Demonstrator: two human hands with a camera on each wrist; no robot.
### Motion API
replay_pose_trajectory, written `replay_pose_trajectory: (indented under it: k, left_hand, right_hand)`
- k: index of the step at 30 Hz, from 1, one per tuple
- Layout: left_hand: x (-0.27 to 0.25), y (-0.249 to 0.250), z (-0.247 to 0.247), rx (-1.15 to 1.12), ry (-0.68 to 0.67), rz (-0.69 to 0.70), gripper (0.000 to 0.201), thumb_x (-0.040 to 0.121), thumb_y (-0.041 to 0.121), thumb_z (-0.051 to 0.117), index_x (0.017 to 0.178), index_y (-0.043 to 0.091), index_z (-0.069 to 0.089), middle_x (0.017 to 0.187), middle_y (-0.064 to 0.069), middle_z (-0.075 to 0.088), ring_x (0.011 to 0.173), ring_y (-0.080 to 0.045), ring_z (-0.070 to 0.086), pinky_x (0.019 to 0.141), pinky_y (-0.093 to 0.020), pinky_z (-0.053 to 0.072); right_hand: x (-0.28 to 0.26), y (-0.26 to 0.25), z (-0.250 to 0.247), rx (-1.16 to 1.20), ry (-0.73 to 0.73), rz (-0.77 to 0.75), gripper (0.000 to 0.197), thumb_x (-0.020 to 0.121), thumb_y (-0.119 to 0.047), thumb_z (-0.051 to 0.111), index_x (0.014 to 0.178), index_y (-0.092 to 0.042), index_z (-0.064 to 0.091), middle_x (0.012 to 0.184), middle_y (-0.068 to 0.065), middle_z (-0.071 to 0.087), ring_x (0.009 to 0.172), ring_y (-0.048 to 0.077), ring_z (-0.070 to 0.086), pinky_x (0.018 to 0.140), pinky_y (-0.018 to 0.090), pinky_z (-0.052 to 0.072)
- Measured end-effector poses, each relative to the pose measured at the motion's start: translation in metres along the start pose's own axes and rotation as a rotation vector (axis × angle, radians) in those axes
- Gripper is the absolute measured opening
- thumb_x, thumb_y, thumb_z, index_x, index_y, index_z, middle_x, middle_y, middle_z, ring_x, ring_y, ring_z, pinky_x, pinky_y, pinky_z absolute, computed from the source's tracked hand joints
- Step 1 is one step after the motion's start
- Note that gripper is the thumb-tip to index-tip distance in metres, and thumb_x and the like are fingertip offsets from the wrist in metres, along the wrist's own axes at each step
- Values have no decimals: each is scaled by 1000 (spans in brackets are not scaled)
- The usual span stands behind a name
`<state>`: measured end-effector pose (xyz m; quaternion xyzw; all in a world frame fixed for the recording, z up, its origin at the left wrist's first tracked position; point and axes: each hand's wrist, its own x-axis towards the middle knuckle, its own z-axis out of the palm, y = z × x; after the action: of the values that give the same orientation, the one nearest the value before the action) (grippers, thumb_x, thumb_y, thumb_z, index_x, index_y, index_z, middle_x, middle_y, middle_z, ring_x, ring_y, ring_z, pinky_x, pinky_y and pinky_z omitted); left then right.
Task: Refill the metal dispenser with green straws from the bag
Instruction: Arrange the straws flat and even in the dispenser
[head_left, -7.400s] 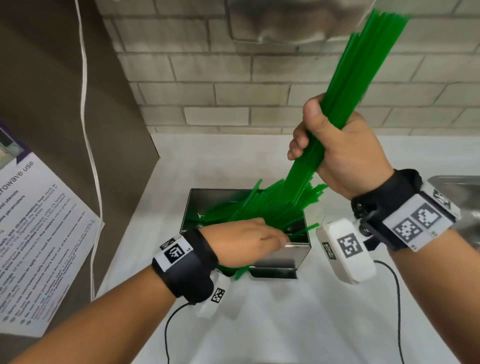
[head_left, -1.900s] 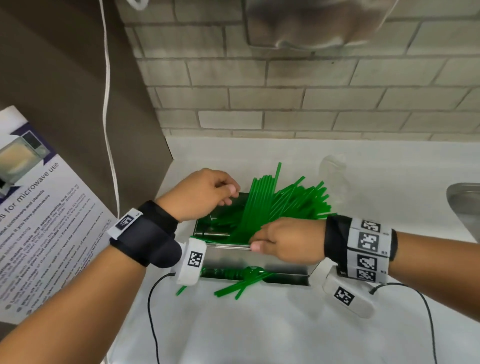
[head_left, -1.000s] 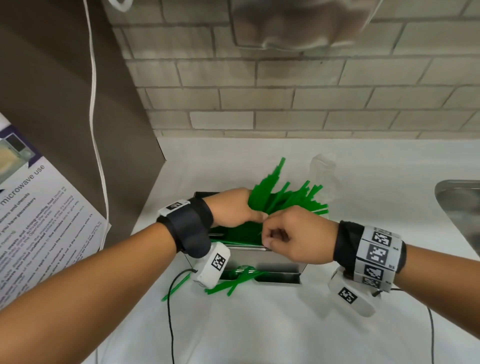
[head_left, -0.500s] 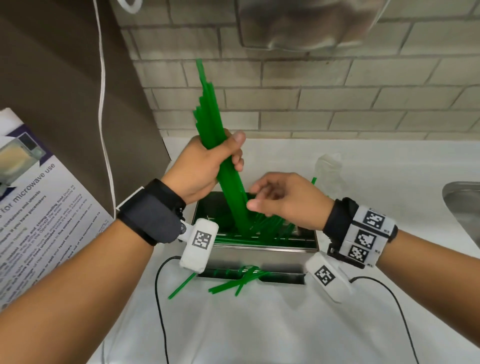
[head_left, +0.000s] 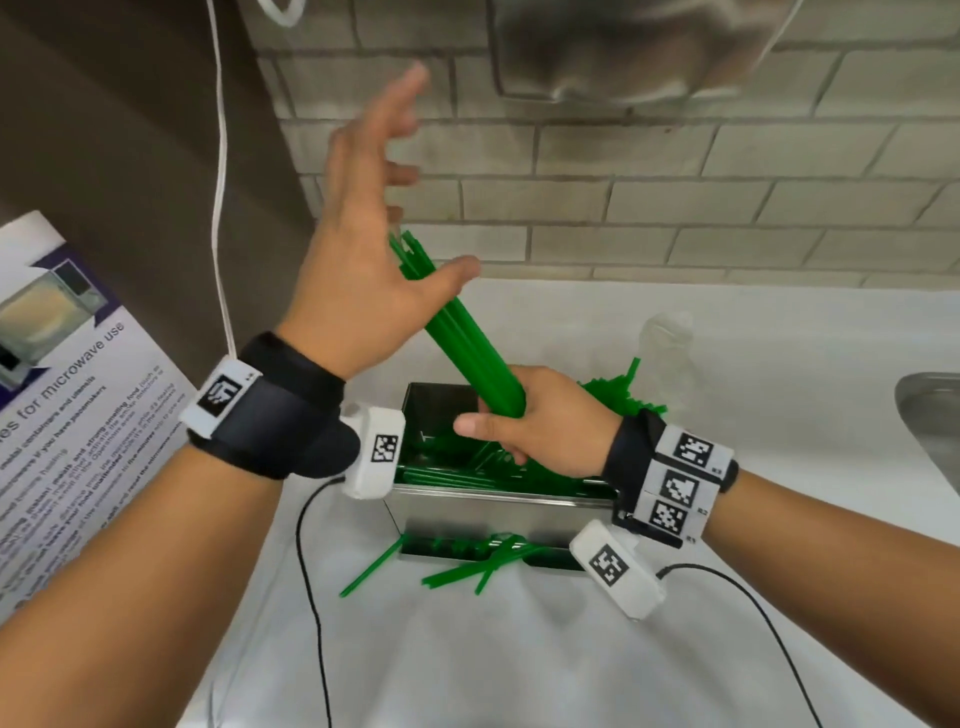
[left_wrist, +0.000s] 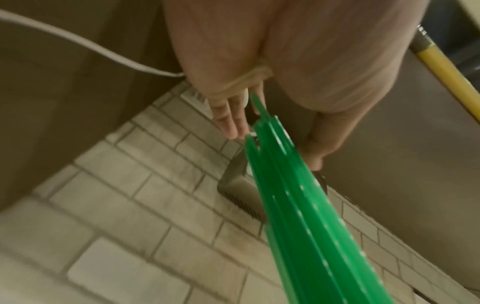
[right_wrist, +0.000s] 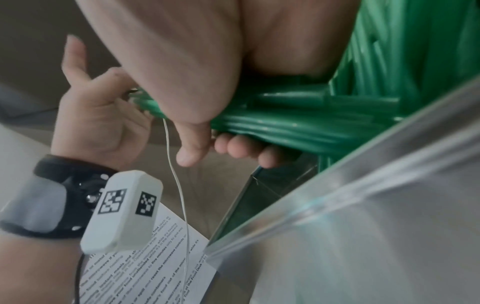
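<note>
The metal dispenser (head_left: 498, 512) stands on the counter (head_left: 519, 649) before the brick wall (head_left: 675, 208), loose straws (head_left: 467, 564) at its front, a notice (head_left: 67, 415) to its left.

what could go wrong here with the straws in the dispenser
1. The right hand alone grips the tilted bundle near its lower end; the left hand is open beside its top, so the bundle may fan out or tip.
2. Loose straws already stick out of the dispenser slot onto the counter; pressing more in could push them out.
</note>
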<state>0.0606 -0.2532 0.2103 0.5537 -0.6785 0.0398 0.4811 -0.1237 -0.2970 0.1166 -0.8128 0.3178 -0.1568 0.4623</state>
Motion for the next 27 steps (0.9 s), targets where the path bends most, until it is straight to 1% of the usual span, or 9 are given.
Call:
replay_pose_trajectory:
  k: [2, 4, 9, 12, 15, 18, 20, 24, 27]
  left_hand:
    - [4, -3, -4, 69, -111, 6, 46, 90, 30, 70, 133, 20, 62, 128, 0, 64, 115, -15, 62, 96, -39, 52]
    - [-1, -6, 2, 18, -202, -58, 30, 99, 33, 57, 114, 15, 76, 109, 3, 75, 103, -14, 69, 91, -41, 54]
    - [-18, -4, 26, -183, -434, -132, 32, 107, 29, 47, 118, 17, 74, 116, 7, 75, 113, -4, 66, 101, -25, 48]
    - [-17, -9, 31, -516, -116, -242, 36, 104, 21, 47, 136, 9, 55, 130, -14, 66, 122, -24, 63, 106, -36, 47]
    - [-27, -6, 33, -839, 148, -703, 35, 101, 27, 51, 128, 6, 59, 126, -21, 68, 113, -34, 68, 103, -42, 47]
    - [-49, 0, 53, -907, -96, -1025, 50, 105, 46, 42, 131, 7, 60, 127, -18, 69, 116, -40, 67, 110, -53, 44]
    - [-54, 3, 65, -1012, -224, -1148, 63, 102, 59, 38, 133, 9, 58, 130, -20, 67, 117, -42, 66, 110, -53, 43]
    - [-47, 8, 74, -1357, -112, -1249, 63, 104, 50, 38, 138, -1, 52, 132, -29, 62, 122, -43, 62, 111, -56, 42]
    - [-51, 4, 69, -1270, -184, -1220, 59, 105, 45, 36, 135, -4, 53, 134, -31, 60, 125, -44, 60, 110, -57, 43]
  right_hand:
    - [2, 0, 1, 16, -4, -5, 41, 84, -45, 75, 87, -7, 59, 56, -2, 58, 47, 12, 56, 61, 39, 58]
    - [6, -3, 1, 36, 13, 0, 43, 83, -44, 76, 88, -4, 60, 58, -2, 59, 48, 11, 57, 60, 38, 58]
    - [14, -5, 1, 98, 32, 23, 28, 85, -38, 76, 85, -16, 57, 61, 0, 61, 46, 11, 55, 53, 30, 53]
    - [15, -10, -11, 100, 107, -2, 27, 87, -36, 74, 84, -15, 58, 60, 0, 60, 46, 12, 54, 54, 28, 52]
    - [12, -27, -35, 131, 362, -167, 31, 93, -36, 67, 80, -8, 60, 58, 7, 62, 50, 15, 57, 61, 24, 52]
    - [11, -52, -49, 463, 581, -426, 26, 93, -39, 62, 77, -18, 61, 56, 10, 58, 51, 25, 57, 62, 37, 52]
    - [15, -62, -50, 656, 569, -518, 19, 88, -42, 63, 72, -33, 62, 54, 2, 53, 50, 24, 53, 61, 44, 49]
    - [17, -65, -32, 617, 556, -449, 24, 95, -28, 63, 74, -21, 56, 57, 11, 51, 55, 29, 54, 62, 44, 50]
    - [16, -62, -30, 648, 534, -405, 23, 97, -22, 62, 76, -16, 53, 57, 11, 52, 58, 29, 55, 65, 46, 51]
